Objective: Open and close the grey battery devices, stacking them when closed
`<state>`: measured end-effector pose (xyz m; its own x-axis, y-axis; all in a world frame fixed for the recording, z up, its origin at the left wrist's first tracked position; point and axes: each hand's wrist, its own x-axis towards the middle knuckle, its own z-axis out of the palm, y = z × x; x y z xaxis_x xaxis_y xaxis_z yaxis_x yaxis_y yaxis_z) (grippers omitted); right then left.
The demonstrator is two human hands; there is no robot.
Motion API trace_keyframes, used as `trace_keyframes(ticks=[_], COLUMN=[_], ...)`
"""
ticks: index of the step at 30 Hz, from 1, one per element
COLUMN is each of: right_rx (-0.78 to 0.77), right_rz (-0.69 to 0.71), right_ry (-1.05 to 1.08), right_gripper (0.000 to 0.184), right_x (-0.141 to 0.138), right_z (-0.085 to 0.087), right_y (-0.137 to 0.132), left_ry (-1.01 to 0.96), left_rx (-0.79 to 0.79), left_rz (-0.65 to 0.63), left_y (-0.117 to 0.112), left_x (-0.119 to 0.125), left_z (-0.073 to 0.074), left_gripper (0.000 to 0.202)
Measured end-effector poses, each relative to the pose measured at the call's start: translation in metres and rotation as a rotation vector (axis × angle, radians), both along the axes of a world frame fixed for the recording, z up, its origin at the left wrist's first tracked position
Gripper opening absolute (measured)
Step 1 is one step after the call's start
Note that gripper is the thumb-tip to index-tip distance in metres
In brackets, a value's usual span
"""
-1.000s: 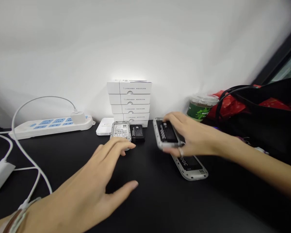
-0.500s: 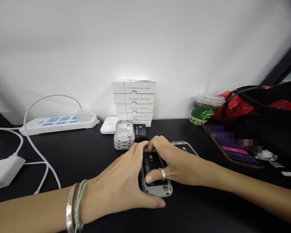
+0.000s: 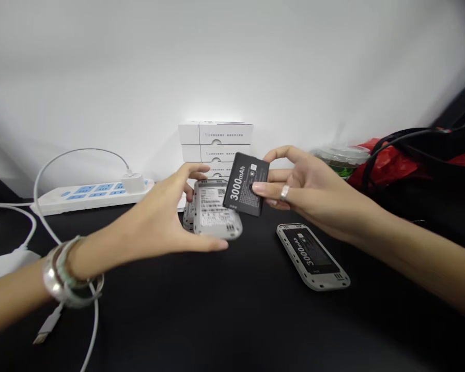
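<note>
My right hand [image 3: 310, 186] pinches a black battery [image 3: 242, 183] marked 3000mAh between thumb and fingers, raised above the table. My left hand [image 3: 166, 214] is closed around a light grey handheld device [image 3: 217, 212], fingers at its upper left end and thumb along the lower edge. The bay of this device is bare and shows a printed label; the battery overlaps its right side in view. Behind it, partly covered, sits a stack of like devices [image 3: 188, 219]. To the right, another grey device [image 3: 313, 253] lies on the table with a black battery in its bay.
White boxes [image 3: 227, 133] are stacked against the wall. At left are a power strip [image 3: 89, 195] with a plugged-in charger, a white adapter [image 3: 8, 264] and loose cables. A lidded cup [image 3: 343, 157] and red bag [image 3: 391, 168] stand at right, behind my arm.
Both hands have risen from the table. My right hand has lifted the battery and my left hand now holds a device by the stack. My view has shifted slightly.
</note>
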<state>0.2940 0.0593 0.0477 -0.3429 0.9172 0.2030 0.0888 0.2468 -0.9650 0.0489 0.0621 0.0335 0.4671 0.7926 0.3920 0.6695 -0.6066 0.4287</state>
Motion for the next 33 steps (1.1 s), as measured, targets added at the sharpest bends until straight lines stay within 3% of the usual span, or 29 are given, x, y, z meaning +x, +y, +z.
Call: trace_keyframes(ticks=[5, 11, 14, 18, 20, 23, 25, 26, 28, 30, 33], right_rx=[-0.247, -0.158, -0.083, 0.068, 0.160, 0.142, 0.090, 0.069, 0.056, 0.087, 0.163], right_rz=[-0.064, -0.088, -0.103, -0.063, 0.041, 0.058, 0.093, 0.097, 0.063, -0.013, -0.027], right_ry=[-0.162, -0.270, -0.362, -0.504, -0.745, -1.049, -1.105, -1.113, -1.112, -1.086, -1.021], right_gripper=[0.036, 0.035, 0.036, 0.035, 0.036, 0.070, 0.102, 0.109, 0.106, 0.095, 0.089], right_x=[-0.003, -0.014, -0.015, 0.002, 0.023, 0.063, 0.087, 0.095, 0.103, 0.098, 0.074], right_z=[-0.023, -0.053, -0.058, -0.040, -0.025, -0.010, -0.010, -0.013, -0.022, -0.030, -0.036], right_y=[0.043, 0.062, 0.064, 0.047, 0.030, 0.001, -0.015, -0.022, -0.032, -0.038, -0.045], left_ry=[0.110, 0.090, 0.090, 0.096, 0.090, 0.055, 0.036, 0.036, 0.048, 0.075, 0.105], left_rx=[-0.083, -0.048, -0.013, -0.014, -0.009, 0.135, 0.288, 0.336, 0.343, 0.242, 0.017], left_rz=[0.068, 0.006, 0.006, 0.030, 0.032, 0.022, -0.036, -0.084, -0.183, -0.241, -0.234], left_y=[0.028, 0.032, 0.035, 0.037, 0.033, 0.018, 0.004, -0.004, -0.019, -0.033, -0.048], left_x=[-0.022, -0.025, -0.026, -0.027, -0.027, -0.022, -0.018, -0.015, -0.008, 0.000, 0.012], left_z=[-0.008, -0.021, -0.024, -0.027, -0.028, -0.025, -0.022, -0.021, -0.019, -0.021, -0.029], left_gripper=[0.087, 0.074, 0.071, 0.071, 0.076, 0.072, 0.058, 0.051, 0.040, 0.035, 0.047])
